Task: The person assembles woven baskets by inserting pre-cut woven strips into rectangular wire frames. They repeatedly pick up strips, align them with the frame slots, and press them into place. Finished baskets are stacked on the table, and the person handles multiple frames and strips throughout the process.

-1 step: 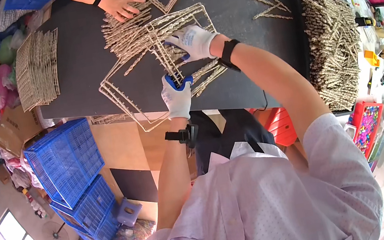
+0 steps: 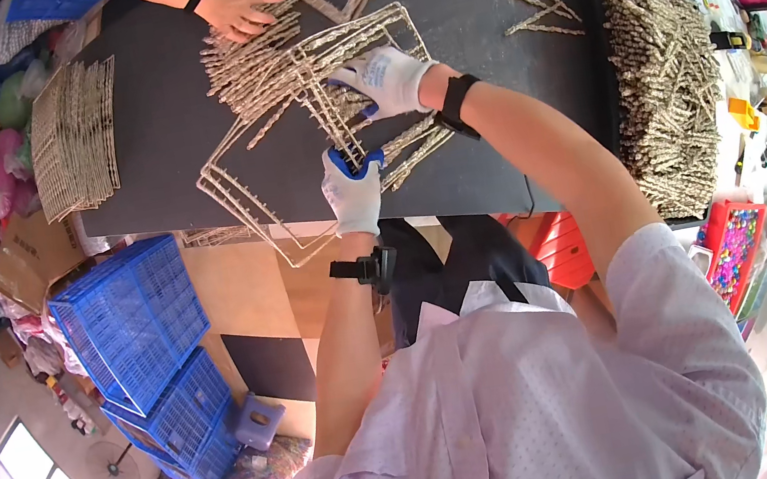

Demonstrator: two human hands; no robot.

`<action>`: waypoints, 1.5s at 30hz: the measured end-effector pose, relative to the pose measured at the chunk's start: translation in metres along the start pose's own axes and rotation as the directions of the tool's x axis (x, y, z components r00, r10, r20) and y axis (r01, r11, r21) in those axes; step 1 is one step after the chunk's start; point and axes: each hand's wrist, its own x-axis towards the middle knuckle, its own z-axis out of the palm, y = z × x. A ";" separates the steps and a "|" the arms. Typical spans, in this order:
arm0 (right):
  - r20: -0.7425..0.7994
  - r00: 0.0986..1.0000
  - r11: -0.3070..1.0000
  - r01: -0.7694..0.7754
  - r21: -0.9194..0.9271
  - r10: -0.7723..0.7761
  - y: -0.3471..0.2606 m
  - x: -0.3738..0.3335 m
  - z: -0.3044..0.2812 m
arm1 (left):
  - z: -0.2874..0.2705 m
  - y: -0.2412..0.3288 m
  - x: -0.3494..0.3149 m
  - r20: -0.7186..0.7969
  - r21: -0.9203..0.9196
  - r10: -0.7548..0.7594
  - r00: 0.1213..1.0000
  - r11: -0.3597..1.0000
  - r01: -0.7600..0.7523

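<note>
My left hand [image 2: 355, 194], in a white glove with blue fingertips, is closed round the lower end of a beige wire frame [image 2: 249, 210] with small prongs along its bars. The frame's left part reaches past the near table edge. My right hand [image 2: 387, 79], gloved the same way, is curled on the frame's upper part, where twisted strips [image 2: 358, 28] line the bars; its fingertips are partly hidden. Beneath and beside the frame lies a pile of loose twisted strips [image 2: 249, 69]. More strips [image 2: 417, 148] lie under my right wrist.
Another person's bare hand [image 2: 238, 8] rests on the strip pile. Stacked frames [image 2: 80, 138] stand at the table's left. A black tray [image 2: 598, 51] full of strips is at the right, with a few loose strips [image 2: 548, 9] beside it. Blue crates [image 2: 127, 313] stand below left.
At the far edge, a V-shaped frame has shifted slightly to the right. The other person's hand has moved a little; both my hands stay nearly in place.
</note>
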 end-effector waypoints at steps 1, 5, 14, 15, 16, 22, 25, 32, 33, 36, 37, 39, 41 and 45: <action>-0.019 1.000 1.000 0.001 0.029 0.000 0.001 -0.002 -0.001 | 0.001 -0.001 0.000 -0.002 -0.068 -0.019 1.000 0.998 0.019; -0.205 0.978 0.995 0.062 0.082 -0.044 0.002 -0.009 0.013 | 0.001 -0.020 0.002 0.046 -0.209 -0.143 0.989 0.966 0.150; -0.459 0.888 0.940 0.124 0.319 0.039 0.012 -0.013 0.026 | 0.002 -0.039 0.004 0.151 -0.019 -0.086 0.985 0.996 0.090; -0.416 0.908 0.949 0.090 0.303 0.047 0.012 -0.011 0.027 | 0.000 -0.026 0.005 0.150 0.035 -0.094 0.984 0.995 0.090; -0.440 0.897 0.933 0.122 0.338 0.042 0.012 -0.012 0.028 | -0.001 -0.019 0.006 0.149 0.089 -0.102 0.984 0.992 0.089; -0.540 0.663 0.608 0.159 0.778 0.518 0.008 -0.033 0.002 | 0.002 -0.057 0.011 0.147 0.048 -0.095 0.985 0.995 0.089; -0.384 0.457 0.115 0.513 0.851 0.802 0.039 -0.041 0.008 | 0.006 -0.059 0.011 0.189 -0.140 -0.198 0.962 0.964 0.226; -0.453 0.637 0.754 -0.336 0.565 0.623 0.080 -0.150 0.006 | 0.003 -0.057 0.010 0.219 -0.195 -0.179 0.959 0.955 0.223; -0.408 0.729 0.826 -0.406 0.391 0.550 0.090 -0.166 0.011 | 0.002 -0.052 0.010 0.242 -0.212 -0.190 0.951 0.946 0.243; -0.099 0.849 0.841 -0.528 -0.115 0.519 0.117 -0.196 0.036 | 0.004 -0.053 0.006 0.216 -0.257 -0.140 0.966 0.947 0.194; -0.107 0.843 0.825 -0.538 -0.175 0.527 0.124 -0.201 0.036 | 0.004 -0.052 0.004 0.230 -0.299 -0.150 0.962 0.929 0.217; -0.029 0.769 0.732 -0.619 -0.285 0.639 0.117 -0.196 0.020 | 0.003 -0.050 0.000 0.216 -0.276 -0.160 0.963 0.936 0.218; -0.092 0.721 0.659 -0.672 -0.339 0.687 0.108 -0.191 0.012 | 0.003 -0.047 -0.002 0.175 -0.225 -0.095 0.980 0.965 0.134; -0.212 0.703 0.627 -0.705 -0.332 0.679 0.098 -0.188 0.008 | -0.001 -0.028 -0.008 0.133 -0.072 -0.030 0.991 0.997 0.040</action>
